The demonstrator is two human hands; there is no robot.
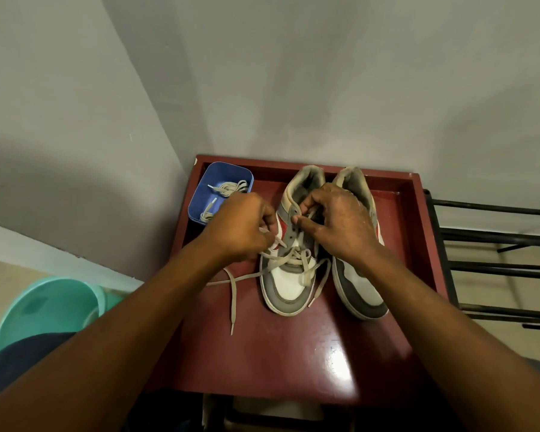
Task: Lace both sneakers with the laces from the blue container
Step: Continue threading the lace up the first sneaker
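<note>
1. Both hands work over one sneaker on a red table: the left hand (242, 227) is closed, pinching a run of the beige lace (286, 260) just beside the shoe's outer side, while the right hand (337, 222) curls over the upper eyelets, thumb and forefinger together at the eyelet strip; whether they clamp the lace's other run there cannot be told.
2. The table (281, 347) carries both shoes side by side near its back rim; a hard tug could drag the light shoe across its glossy top.
3. The right sneaker (357, 282) stands unlaced, touching its partner, partly under the right wrist, which could knock it askew.
4. The left sneaker (286, 285) has only its lower eyelets crossed; uneven pulling would likely leave one end short.
5. The blue container (217, 190), at the table's back left corner, holds the second lace (231, 187).
6. One free end trails toward the table's front and could snag under the forearm.
</note>
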